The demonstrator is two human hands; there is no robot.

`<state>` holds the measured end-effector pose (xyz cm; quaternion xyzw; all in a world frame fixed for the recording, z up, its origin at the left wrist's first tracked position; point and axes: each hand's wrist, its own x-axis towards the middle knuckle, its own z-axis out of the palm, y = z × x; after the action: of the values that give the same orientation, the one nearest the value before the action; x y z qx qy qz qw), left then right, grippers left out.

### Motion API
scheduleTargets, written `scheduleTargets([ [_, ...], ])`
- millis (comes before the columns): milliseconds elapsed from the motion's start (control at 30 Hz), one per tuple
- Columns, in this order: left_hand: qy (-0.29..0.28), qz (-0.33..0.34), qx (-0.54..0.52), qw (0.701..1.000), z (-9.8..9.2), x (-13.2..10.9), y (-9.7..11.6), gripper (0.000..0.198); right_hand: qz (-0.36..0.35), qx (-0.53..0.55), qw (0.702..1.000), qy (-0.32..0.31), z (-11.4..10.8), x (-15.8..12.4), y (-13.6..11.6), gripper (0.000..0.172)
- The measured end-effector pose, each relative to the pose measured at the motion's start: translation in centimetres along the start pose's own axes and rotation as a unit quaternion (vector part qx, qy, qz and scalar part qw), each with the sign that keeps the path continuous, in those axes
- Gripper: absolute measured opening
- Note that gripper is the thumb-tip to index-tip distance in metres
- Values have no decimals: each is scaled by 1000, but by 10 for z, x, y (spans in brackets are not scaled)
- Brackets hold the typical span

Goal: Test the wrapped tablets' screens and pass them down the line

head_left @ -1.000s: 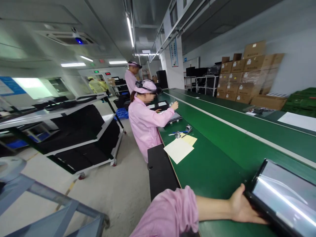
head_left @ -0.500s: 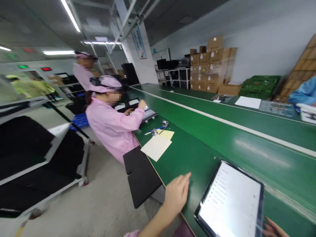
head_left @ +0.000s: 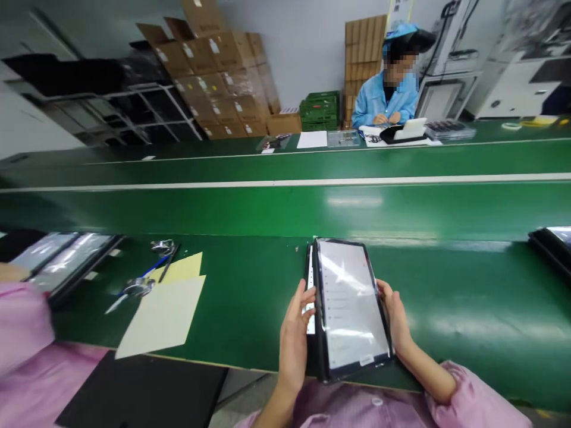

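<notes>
A black tablet [head_left: 350, 306] with a lit, glossy screen lies lengthwise on the green bench [head_left: 250, 297] right in front of me. My left hand [head_left: 294, 336] grips its left edge, with fingers curled over a white strip beside it. My right hand [head_left: 395, 318] holds the right edge, thumb on the frame. Pink sleeves cover both my arms.
Cream paper sheets [head_left: 165, 312], a pen and small metal parts [head_left: 138, 285] lie to the left. Two more panels [head_left: 66, 258] sit at far left by a co-worker's pink sleeve [head_left: 22, 321]. A black tray [head_left: 143, 392] juts out below. Another person in blue [head_left: 388, 95] works across the belts; another device [head_left: 553, 244] at right.
My view has swung right from the aisle and co-workers to face the bench. The tablet now lies straight before me and both hands have closed on its edges.
</notes>
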<state>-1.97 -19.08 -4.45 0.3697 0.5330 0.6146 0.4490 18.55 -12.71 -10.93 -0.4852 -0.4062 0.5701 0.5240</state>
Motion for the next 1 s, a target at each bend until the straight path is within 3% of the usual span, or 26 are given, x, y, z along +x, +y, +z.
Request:
scheduleTargets([
  [100, -93, 73, 109, 987, 24, -16, 18, 82, 36, 36, 999, -8, -22, -13, -12, 73],
  [200, -190, 117, 193, 955, 49, -18, 18, 78, 17, 30, 997, 64, -51, -23, -27, 68],
  [333, -299, 63, 170, 937, 72, -7, 9, 84, -40, 1, 986, 161, -94, -21, -45, 56],
  [400, -368, 28, 150, 917, 73, -2, 9, 82, -47, -11, 983, 178, -113, -13, -49, 61],
  [467, -403, 48, 175, 897, 67, 2, 12, 74, -31, -42, 982, 182, -127, -3, -48, 65],
  [533, -361, 112, 253, 891, 55, 4, 13, 63, -22, -97, 980, 175, -135, 7, -44, 64],
  [633, -186, 166, 404, 880, 36, 6, 5, 55, -96, -247, 954, 141, -140, 19, -43, 61],
  [667, -128, 165, 448, 870, 30, 7, 0, 58, -142, -323, 926, 137, -139, 20, -46, 62],
  [733, -48, 142, 514, 844, 24, 11, -11, 66, -230, -473, 839, 138, -132, 19, -54, 61],
  [800, -21, 120, 550, 826, 23, 14, -21, 76, -289, -570, 764, 89, -116, 13, -63, 59],
  [900, -23, 121, 577, 807, 31, 12, -30, 79, -321, -641, 691, -91, -82, 3, -69, 53],
  [933, -24, 130, 583, 801, 34, 10, -31, 78, -321, -657, 669, -134, -73, 0, -70, 49],
  [1000, -46, 151, 584, 796, 39, 2, -30, 75, -310, -678, 647, -160, -64, -2, -74, 38],
])
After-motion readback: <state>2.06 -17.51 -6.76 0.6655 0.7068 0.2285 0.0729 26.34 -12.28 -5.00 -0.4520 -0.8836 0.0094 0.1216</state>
